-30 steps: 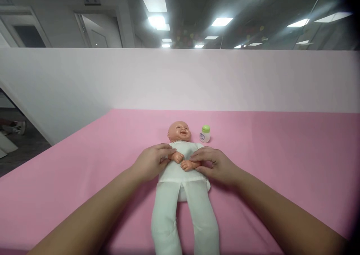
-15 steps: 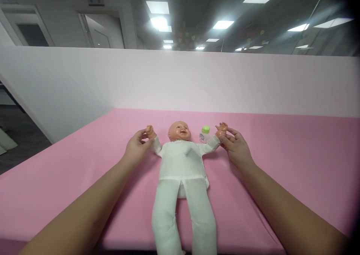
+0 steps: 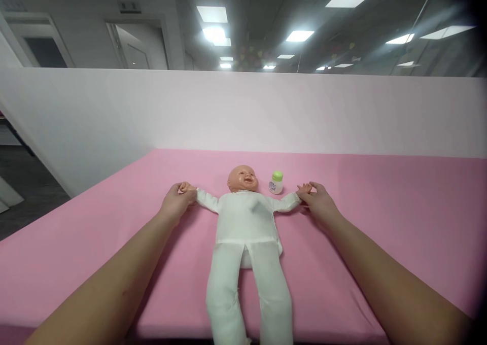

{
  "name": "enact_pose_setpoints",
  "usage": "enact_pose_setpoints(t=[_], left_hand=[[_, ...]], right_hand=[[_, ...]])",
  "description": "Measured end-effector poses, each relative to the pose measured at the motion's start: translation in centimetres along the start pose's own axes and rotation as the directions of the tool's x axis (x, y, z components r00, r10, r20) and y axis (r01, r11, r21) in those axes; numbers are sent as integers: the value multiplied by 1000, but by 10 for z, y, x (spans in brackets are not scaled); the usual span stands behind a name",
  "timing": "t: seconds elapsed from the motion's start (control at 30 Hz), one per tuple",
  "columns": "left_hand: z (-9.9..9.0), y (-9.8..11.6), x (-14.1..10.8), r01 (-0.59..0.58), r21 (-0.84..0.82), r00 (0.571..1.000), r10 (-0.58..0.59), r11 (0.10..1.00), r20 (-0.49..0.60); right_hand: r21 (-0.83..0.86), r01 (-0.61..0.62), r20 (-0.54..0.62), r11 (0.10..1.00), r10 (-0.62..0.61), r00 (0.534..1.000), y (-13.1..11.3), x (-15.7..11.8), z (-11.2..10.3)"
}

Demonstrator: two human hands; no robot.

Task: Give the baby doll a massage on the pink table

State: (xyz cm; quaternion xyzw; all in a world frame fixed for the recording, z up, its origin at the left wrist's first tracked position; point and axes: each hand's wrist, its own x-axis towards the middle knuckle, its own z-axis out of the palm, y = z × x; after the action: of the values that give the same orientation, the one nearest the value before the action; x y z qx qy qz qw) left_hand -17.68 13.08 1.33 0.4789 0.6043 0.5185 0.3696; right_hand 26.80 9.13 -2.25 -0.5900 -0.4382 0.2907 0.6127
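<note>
"Pink worktop (image 3: 95,233) below, white partition (image 3: 285,111) behind. What's changed?"

"The baby doll (image 3: 247,218), face up at lower centre, has its arms lower now: raised a moment ago, they're spread sideways, almost level."

"And the hands?"

"Well apart. Left hand (image 3: 175,204) pinches one doll wrist, left of centre; right hand (image 3: 321,203) pinches the other, near the green-lidded jar (image 3: 276,183)."

Single head-worn view, facing forward and down over both hands (image 3: 177,203).
</note>
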Motion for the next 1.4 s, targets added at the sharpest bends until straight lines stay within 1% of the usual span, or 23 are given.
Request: enact_pose_setpoints(t=[0.07,0.13,0.2,0.27,0.33,0.4,0.47,0.53,0.57,0.63,0.7,0.73,0.77,0.8,0.87,0.93,0.97,1.0,1.07,1.17,1.27,1.33,1.4], left_hand=[[5,8,-10,-172,24,985,173,985,-21],[13,18,-25,-336,71,941,337,939,-1],[24,27,-43,-438,123,899,436,891,42],[36,34,-59,-492,231,870,480,839,111],[44,37,-70,-567,373,824,512,734,243],[48,36,-73,-680,442,733,527,585,429],[47,33,-70,-784,415,620,537,463,572],[45,30,-65,-849,363,527,556,384,643],[44,28,-63,-869,345,493,567,354,660],[42,26,-61,-895,326,445,575,305,687],[43,26,-61,-902,326,431,572,282,698],[44,26,-61,-900,335,436,570,279,696],[44,26,-62,-893,351,450,568,282,689],[45,27,-64,-882,370,471,566,291,677],[47,28,-67,-847,419,530,562,326,635],[49,29,-69,-788,475,614,555,390,562],[49,30,-70,-749,500,660,548,435,513],[50,30,-70,-702,518,710,541,489,451],[48,29,-67,-592,521,801,520,615,297],[40,25,-54,-422,404,900,429,812,78],[27,17,-32,-219,206,969,237,954,-69],[18,9,-17,-75,59,987,83,995,-137],[12,1,-4,39,-63,990,-47,997,-133]], right_hand=[[20,38,13,999,-38,999,-14,-12,8],[71,202,27,977,-205,978,-28,-29,19],[61,368,44,928,-371,928,-41,-47,31],[25,477,98,879,-477,873,-49,-63,40],[-61,579,216,813,-556,803,-54,-74,46],[-136,680,386,720,-594,706,-55,-78,48],[-140,761,556,633,-586,590,-55,-79,48],[-95,808,665,582,-567,486,-56,-78,48],[-70,823,697,564,-563,445,-56,-78,48],[-35,840,725,542,-565,395,-57,-79,49],[-25,844,730,536,-567,382,-58,-81,50],[-33,839,726,543,-564,393,-58,-81,51],[-50,826,717,561,-556,421,-57,-81,52],[-76,804,699,590,-543,465,-56,-81,53],[-133,724,632,677,-505,588,-52,-77,55],[-144,608,502,781,-472,725,-47,-70,57],[-117,547,418,829,-458,784,-45,-65,57],[-69,488,333,870,-441,834,-43,-59,56],[51,376,177,925,-379,908,-41,-46,53],[158,219,29,963,-226,974,-38,-27,42],[157,72,-29,985,-68,997,-26,-10,27],[114,-14,-19,993,17,1000,-14,0,17],[36,-29,-11,999,29,1000,-3,7,9]])
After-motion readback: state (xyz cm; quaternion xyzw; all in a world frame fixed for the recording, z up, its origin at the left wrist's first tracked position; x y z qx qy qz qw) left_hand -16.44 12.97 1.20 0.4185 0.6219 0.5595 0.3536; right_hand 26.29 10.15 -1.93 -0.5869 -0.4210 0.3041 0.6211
